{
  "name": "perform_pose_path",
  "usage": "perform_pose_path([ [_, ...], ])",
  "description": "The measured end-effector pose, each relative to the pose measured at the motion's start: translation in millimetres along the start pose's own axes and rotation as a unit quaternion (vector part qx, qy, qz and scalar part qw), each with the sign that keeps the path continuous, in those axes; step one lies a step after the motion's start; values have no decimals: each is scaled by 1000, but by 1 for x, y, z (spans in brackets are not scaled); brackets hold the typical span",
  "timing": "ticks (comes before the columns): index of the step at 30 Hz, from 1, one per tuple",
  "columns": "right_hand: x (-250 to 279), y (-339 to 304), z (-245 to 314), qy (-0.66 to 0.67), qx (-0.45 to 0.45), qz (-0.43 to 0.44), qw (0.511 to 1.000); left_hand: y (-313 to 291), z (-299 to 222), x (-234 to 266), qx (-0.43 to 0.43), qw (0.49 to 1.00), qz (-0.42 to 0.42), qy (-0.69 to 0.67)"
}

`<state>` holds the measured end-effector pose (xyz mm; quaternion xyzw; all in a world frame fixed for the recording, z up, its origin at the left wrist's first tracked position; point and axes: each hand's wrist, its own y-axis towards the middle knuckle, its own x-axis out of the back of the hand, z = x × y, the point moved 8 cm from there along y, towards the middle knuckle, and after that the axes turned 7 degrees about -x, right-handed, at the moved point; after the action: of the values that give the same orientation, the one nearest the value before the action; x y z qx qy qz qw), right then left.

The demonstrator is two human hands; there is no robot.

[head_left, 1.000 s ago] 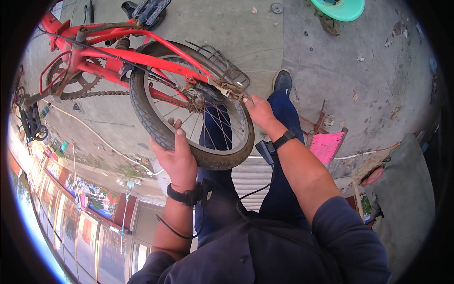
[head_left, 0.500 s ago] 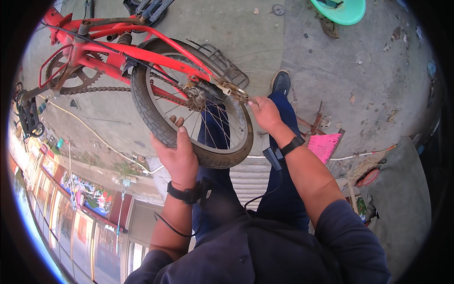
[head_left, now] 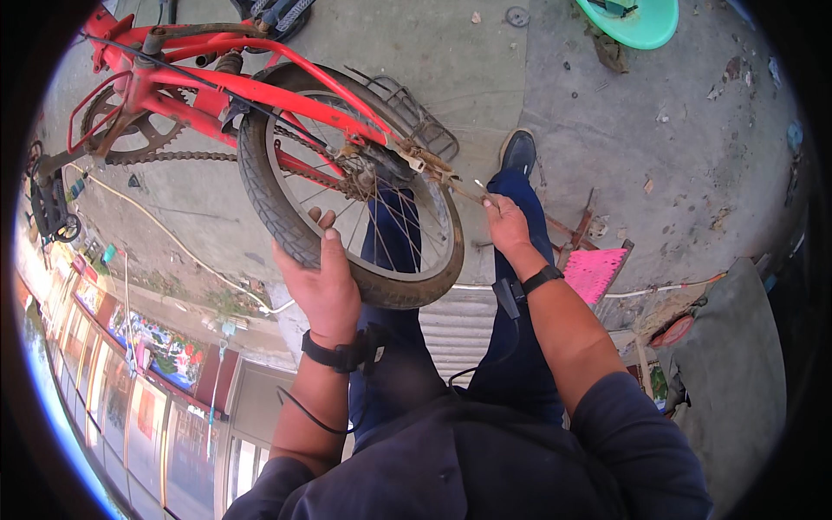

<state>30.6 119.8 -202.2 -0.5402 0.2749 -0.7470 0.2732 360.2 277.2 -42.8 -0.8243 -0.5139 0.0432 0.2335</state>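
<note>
A red bicycle [head_left: 295,103] lies across the left half of the view, its rear wheel in front of me. My left hand [head_left: 316,277] is closed around the wheel's black tyre [head_left: 400,295], fingers curling over the rim side and the thumb on the near side. To the right of the wheel, my right hand [head_left: 510,224] pinches the free end of a thin brownish strip [head_left: 465,190], which runs out from the frame end beside the wheel. The chain [head_left: 186,157] and the hub sprocket [head_left: 357,184] show between the frame and the spokes.
A black wire rack [head_left: 416,114] lies behind the wheel. Farther off are a green basin [head_left: 643,24] and a small round part [head_left: 517,16]. A stool with a pink woven seat [head_left: 594,272] stands by my right knee. A pale hose [head_left: 195,260] crosses the ground.
My right hand has drawn back right and slightly toward me, away from the wheel, and more of the brownish strip shows. The left hand keeps its hold on the tyre.
</note>
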Motion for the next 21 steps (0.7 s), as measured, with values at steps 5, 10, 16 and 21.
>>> perform_pose_path([
  [5, 27, -1, 12, -25, 36, 26, 999, 0, -1, 0, 4, 1000, -7, -12],
  [10, 56, -17, 30, -18, 104, 26, 994, -1, -1, 0, 3, 1000, -15, -13],
  [16, 32, -15, 15, 48, 77, -26, 996, 0, 2, 1, 3, 1000, -15, -25],
  [21, -9, 16, 13, -26, 82, -9, 996, -1, 0, 0, 1, 1000, -15, -27],
])
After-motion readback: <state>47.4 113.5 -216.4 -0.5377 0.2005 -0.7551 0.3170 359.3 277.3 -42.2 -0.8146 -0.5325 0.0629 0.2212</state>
